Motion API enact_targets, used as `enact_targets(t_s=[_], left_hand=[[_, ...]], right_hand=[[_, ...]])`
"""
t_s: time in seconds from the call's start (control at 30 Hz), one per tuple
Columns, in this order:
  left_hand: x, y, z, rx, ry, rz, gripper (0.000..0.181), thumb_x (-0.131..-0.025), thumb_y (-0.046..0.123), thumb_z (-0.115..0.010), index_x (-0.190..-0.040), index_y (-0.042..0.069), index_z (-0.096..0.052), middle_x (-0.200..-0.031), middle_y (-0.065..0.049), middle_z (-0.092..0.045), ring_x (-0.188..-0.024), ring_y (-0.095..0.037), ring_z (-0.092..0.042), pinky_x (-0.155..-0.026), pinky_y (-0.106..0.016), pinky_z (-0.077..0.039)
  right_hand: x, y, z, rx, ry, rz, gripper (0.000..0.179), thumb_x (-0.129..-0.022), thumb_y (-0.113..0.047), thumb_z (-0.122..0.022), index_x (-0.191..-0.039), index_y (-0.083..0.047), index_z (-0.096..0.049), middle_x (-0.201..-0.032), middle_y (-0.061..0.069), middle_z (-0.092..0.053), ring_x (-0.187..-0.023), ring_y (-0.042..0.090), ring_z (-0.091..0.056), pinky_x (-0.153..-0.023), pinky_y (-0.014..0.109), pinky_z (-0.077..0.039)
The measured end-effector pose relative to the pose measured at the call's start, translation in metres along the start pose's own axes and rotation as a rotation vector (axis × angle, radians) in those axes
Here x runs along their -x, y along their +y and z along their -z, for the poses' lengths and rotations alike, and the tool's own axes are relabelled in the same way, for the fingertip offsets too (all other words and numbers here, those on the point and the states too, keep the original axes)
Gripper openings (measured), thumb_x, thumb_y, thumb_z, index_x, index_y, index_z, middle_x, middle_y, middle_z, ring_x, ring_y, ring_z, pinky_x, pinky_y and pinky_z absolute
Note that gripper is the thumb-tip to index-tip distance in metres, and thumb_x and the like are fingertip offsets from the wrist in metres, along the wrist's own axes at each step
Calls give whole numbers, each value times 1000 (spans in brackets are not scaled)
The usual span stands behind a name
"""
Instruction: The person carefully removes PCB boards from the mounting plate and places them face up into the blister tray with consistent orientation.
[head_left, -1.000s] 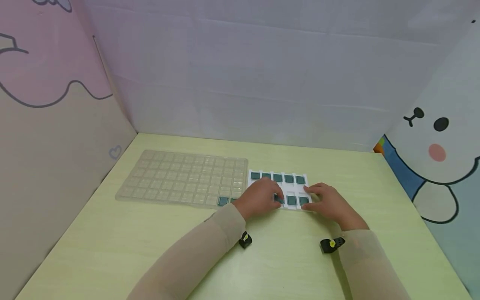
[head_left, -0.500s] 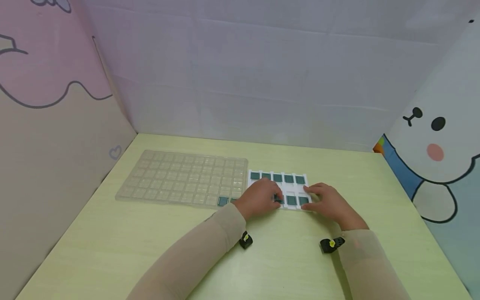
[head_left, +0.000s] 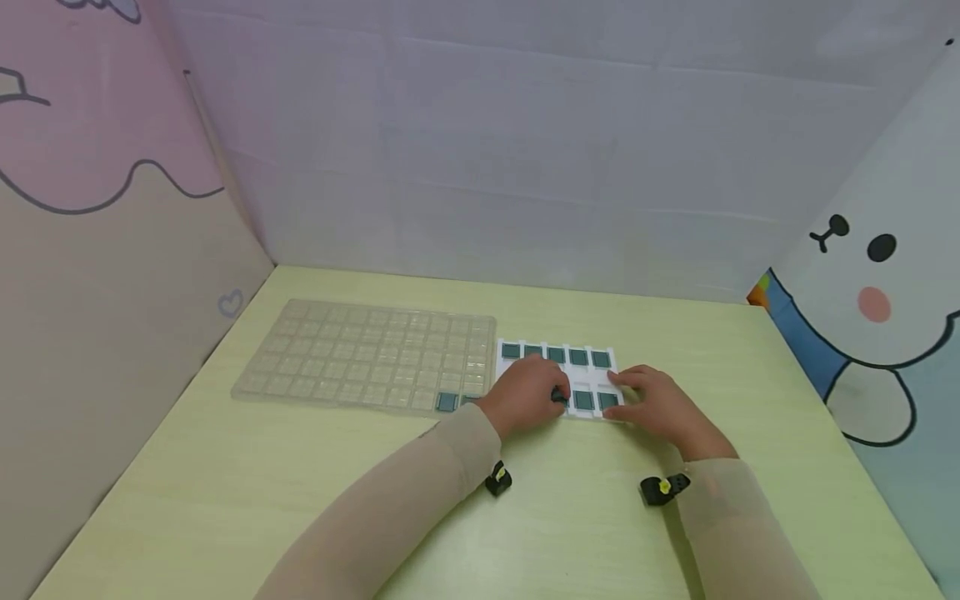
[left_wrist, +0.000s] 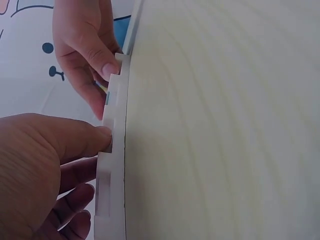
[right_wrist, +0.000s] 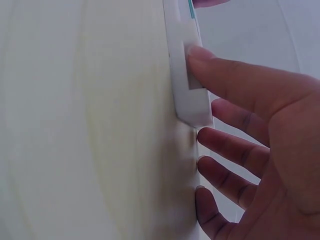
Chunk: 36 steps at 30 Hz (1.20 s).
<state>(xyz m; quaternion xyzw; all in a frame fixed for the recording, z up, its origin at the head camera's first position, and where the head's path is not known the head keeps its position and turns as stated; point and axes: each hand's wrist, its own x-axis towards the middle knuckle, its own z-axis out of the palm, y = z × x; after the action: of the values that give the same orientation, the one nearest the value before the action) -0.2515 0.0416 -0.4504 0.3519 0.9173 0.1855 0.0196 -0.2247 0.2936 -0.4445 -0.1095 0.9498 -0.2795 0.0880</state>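
The place is screened off like a small booth; the kind of building cannot be told. The worktop (head_left: 570, 533) is closed in by a pale sheet (head_left: 495, 150) behind it, a pink-and-cream panel (head_left: 97, 275) along its left and a cartoon-printed panel (head_left: 892, 342) along its right.

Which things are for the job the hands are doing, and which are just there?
For the job:
- white tray
- dark green squares, in both trays
- clear tray with little compartments
- left hand, at a square
- right hand, holding the white tray's end

Just there:
- table underneath
- pale back wall
- cartoon face on the side wall
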Motion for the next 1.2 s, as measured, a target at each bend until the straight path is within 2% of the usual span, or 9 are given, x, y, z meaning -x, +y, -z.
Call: enact_targets(t_s=[0.43, 0.73, 1.0, 1.2], left_hand=[[0, 2, 0, -8, -2, 18, 10, -90, 26, -81, -99, 23, -79, -99, 11, -69, -98, -13, -58, -90, -25, -48], [-1, 3, 0, -27, 7, 9, 8, -90, 26, -81, -97, 23, -80, -95, 13, -69, -94, -11, -56, -87, -25, -47], [-1, 3, 2, -39, 14, -4, 8, -90, 26, -81, -97, 23, -80, -96, 13, -70, -97, -11, -58, -92, -24, -47], [0, 4, 0, -32, 28, -19, 7, -90, 27, -81, -96, 23, -80, -96, 13, -70, -95, -12, -58, -92, -25, -47]], right_hand=[[1, -1, 0, -2, -12, -20, 68, -88, -32, -84, -143, -1, -59, -143, 28, -52, -134, 50, -45, -109, 63, -37], [1, -2, 0, -8, -9, -21, 67, -88, -32, -84, -143, -1, -60, -143, 27, -52, -134, 49, -46, -109, 63, -37], [0, -2, 0, -8, -7, -20, 68, -88, -32, -84, -143, -2, -60, -143, 27, -52, -134, 49, -45, -109, 63, -37], [2, -2, 1, -2, -5, -21, 67, -87, -31, -84, -142, -1, -60, -142, 28, -53, -134, 50, -45, -109, 64, -37]])
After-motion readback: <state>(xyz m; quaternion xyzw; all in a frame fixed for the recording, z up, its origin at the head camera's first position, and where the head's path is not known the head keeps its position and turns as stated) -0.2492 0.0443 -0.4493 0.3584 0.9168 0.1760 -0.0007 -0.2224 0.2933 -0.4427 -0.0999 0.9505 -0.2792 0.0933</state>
